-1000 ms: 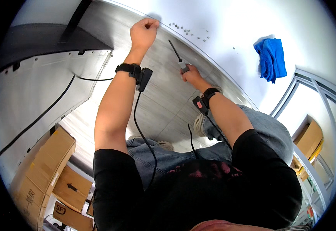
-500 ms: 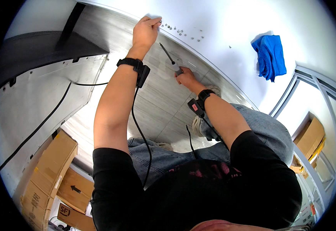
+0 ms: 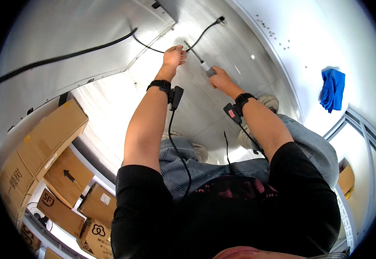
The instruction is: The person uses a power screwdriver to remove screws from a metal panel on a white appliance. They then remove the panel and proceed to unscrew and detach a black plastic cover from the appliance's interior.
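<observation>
My right hand (image 3: 225, 82) grips a screwdriver (image 3: 208, 69) by its grey and white handle. The long dark shaft slants up and left, its tip just beside the fingers of my left hand (image 3: 174, 58). Those fingers are curled together; what they hold, if anything, is too small to make out. Left of both hands stands a large pale metal panel (image 3: 80, 43) with a few small dark fittings along its edge. Several small metal screws (image 3: 272, 33) lie scattered on a white surface (image 3: 298, 47) at the upper right.
A black cable (image 3: 69, 56) crosses the panel; a plug (image 3: 220, 20) lies on the floor beyond my hands. On the white surface sits a folded blue cloth (image 3: 333, 90). Cardboard boxes (image 3: 54, 138) are stacked at lower left. Black wrist straps (image 3: 160, 85) with trailing cords are on both my arms.
My left hand has left the screws at the white surface's edge and come beside the screwdriver's tip. The view has swung left, toward the metal panel. The screwdriver stays in my right hand.
</observation>
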`<state>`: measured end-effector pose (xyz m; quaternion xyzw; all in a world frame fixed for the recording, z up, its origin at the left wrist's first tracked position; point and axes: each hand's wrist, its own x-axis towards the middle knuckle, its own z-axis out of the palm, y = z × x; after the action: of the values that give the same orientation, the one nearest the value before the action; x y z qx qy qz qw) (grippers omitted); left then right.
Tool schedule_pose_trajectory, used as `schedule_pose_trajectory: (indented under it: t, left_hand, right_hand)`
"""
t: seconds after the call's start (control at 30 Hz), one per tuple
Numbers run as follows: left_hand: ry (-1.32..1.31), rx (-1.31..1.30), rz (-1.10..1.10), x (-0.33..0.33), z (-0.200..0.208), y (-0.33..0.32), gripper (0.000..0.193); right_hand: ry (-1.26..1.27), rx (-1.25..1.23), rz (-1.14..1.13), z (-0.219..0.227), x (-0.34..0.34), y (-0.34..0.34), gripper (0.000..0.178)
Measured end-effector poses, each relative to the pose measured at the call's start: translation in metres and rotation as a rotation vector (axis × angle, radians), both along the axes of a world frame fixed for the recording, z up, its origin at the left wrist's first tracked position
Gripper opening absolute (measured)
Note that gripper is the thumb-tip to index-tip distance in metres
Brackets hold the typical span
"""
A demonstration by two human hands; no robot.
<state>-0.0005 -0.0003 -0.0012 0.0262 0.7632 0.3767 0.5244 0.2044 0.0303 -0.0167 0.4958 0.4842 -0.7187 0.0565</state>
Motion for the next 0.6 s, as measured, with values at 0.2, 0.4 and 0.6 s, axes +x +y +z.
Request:
schedule_pose_trajectory:
  t: [0.2,0.4,0.6]
  left_hand:
    - [-0.075,0.060,-0.080,-0.046,-0.007,-0.025,0.026]
    - [-0.112,0.109,-0.102,-0.058,-0.012,-0.019,0.025]
    - [-0.162,0.117,-0.062,-0.066,-0.015,-0.015,0.024]
  right_hand:
    - [-0.029,-0.048,0.074,-0.011,-0.050,-0.042,0.053]
    - [0.087,-0.157,-0.106,-0.009,-0.076,-0.055,0.050]
    - [0.114,-0.312,-0.271,0.010,-0.087,-0.053,0.050]
